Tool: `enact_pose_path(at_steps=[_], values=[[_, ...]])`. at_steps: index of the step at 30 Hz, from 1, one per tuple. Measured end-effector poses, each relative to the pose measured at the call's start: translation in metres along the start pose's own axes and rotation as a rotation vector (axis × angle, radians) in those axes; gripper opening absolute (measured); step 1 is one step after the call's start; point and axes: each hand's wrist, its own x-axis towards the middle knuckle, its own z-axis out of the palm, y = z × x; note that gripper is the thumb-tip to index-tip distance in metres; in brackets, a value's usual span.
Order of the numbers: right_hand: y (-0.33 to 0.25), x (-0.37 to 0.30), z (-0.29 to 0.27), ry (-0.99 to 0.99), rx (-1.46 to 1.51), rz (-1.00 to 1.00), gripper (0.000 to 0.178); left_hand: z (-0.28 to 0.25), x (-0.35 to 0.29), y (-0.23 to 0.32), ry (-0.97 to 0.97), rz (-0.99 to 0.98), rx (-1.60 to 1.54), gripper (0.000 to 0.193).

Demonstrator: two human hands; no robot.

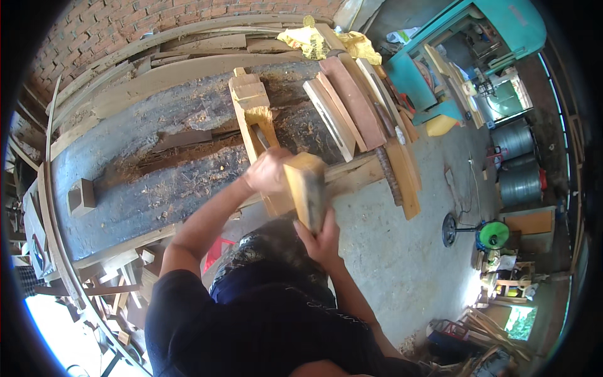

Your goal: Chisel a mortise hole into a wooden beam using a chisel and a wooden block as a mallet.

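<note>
the wood [250, 93] lies across the bench [132, 210], running from near the far edge to out over the near edge, right of the bench's middle. a pale hollow [259, 116] is already cut into its upper face, and what looks like a chisel [260, 137] slants there, its blade pointing toward the far edge. the left hand [269, 171] is closed round the chisel's lower part, though blur hides the exact grip. the right hand [321, 242], well short of the near edge, is wrapped round the bottom of the mallet [305, 188], a blocky wooden thing, also blurred. the hands are apart, the mallet's head just beside the left hand; whether they touch i cannot tell.

as i judge it, the chopping is well under way but not finished: the hollow is opened, yet both tools are in hand at the wood. its depth, and whether it goes right through, cannot be told from here. trimming its walls probably remains. chips [195, 119] litter the bench's middle. a small block [80, 198] sits near the left end, and boards [353, 103] lie side by side at the right end.
</note>
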Motion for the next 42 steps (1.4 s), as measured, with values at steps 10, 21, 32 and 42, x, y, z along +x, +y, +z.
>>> enact_pose_path(at_steps=[10, 21, 32, 42], values=[[-0.01, -0.008, -0.04, 0.193, 0.379, 0.259, 0.038, -0.067, 0.074, 0.043, 0.093, -0.3, -0.13, 0.021], [-0.064, -0.003, -0.093, 0.233, 0.335, -0.066, 0.049, 0.01, 0.017, 0.095, 0.086, -0.204, -0.24, 0.032], [-0.054, -0.012, -0.078, -0.026, 0.136, -0.147, 0.046, 0.015, 0.013, 0.086, 0.188, -0.204, -0.327, 0.038], [-0.047, -0.032, -0.064, -0.021, -0.025, 0.002, 0.031, 0.019, 0.008, 0.083, 0.191, -0.181, -0.259, 0.037]])
